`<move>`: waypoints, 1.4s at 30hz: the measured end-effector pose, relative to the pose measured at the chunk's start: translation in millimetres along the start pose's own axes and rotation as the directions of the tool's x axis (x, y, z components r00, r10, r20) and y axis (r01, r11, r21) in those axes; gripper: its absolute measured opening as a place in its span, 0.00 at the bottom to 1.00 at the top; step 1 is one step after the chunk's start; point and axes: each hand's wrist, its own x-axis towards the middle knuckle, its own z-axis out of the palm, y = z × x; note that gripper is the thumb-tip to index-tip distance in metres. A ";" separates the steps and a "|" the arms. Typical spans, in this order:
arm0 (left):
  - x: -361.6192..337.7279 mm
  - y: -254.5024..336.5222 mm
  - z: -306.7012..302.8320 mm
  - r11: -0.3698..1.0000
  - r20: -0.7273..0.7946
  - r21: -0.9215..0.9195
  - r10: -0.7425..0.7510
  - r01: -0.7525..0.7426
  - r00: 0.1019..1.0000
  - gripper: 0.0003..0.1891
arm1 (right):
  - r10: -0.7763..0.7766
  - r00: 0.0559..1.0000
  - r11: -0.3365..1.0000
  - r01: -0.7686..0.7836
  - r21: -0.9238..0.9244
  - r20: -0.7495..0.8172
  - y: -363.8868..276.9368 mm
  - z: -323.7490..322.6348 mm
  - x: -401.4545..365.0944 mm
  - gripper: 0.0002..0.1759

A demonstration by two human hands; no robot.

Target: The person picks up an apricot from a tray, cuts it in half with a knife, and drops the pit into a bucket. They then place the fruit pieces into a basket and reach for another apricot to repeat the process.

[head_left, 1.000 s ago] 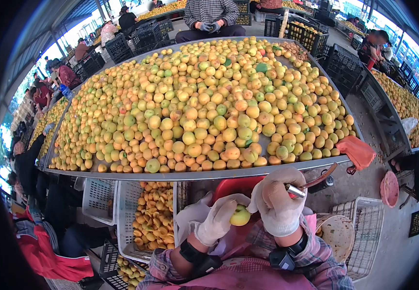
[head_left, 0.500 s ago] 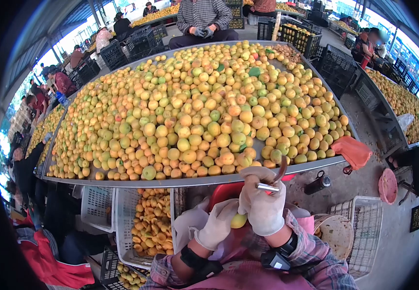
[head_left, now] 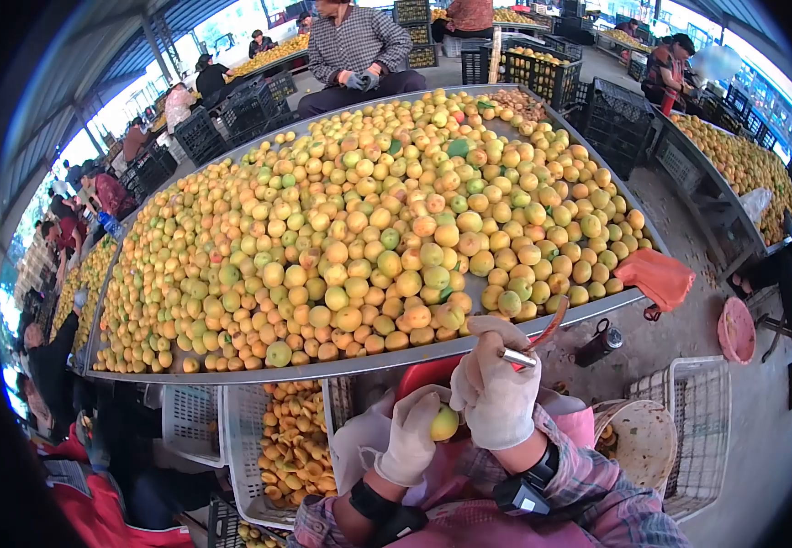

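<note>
My left hand (head_left: 409, 440), in a whitish glove, is closed around a yellow-green apricot (head_left: 444, 424) in front of my lap. Beside it, my gloved right hand (head_left: 496, 391) grips a tool (head_left: 518, 357) with a silver metal end and a curved brown strip rising above the fist. The two hands almost meet at the near edge of the metal table (head_left: 378, 366). Whole apricots (head_left: 323, 247) in yellow, orange and green cover the tabletop, with a few leaves among them. Left of my hands, halved apricots (head_left: 294, 443) fill part of a white crate (head_left: 242, 437).
An orange mesh bag (head_left: 655, 279) hangs at the table's right corner. On the floor to the right are a dark flask (head_left: 599, 343), a bucket (head_left: 638, 438), a white crate (head_left: 702, 429) and a pink basket (head_left: 736, 331). A person (head_left: 359, 46) sits across the table.
The view has shifted slightly, so the table sits lower and further left. The apricot shows more fully in my left hand. My right hand keeps its grip on the tool.
</note>
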 end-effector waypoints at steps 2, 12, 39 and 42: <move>-1.2 -10.4 2.4 0.985 -0.053 0.139 0.112 -0.104 0.992 0.16 | 0.017 1.000 0.999 -0.016 -0.042 0.015 -3.2 2.1 0.3 0.09; -1.2 -56.7 16.1 0.980 0.020 0.169 0.102 -0.104 0.995 0.13 | -0.010 0.910 0.828 0.240 -0.507 0.415 24.6 -10.0 9.6 0.16; -25.8 -48.1 -44.0 0.978 0.116 0.199 -0.085 0.061 0.990 0.14 | 0.162 0.967 0.986 -0.153 -0.061 0.196 59.3 -22.6 -6.1 0.14; -21.1 -46.5 -46.3 0.998 0.122 0.038 0.052 -0.057 0.991 0.13 | 0.098 0.983 0.995 -0.098 -0.008 0.158 61.1 -21.1 -9.4 0.15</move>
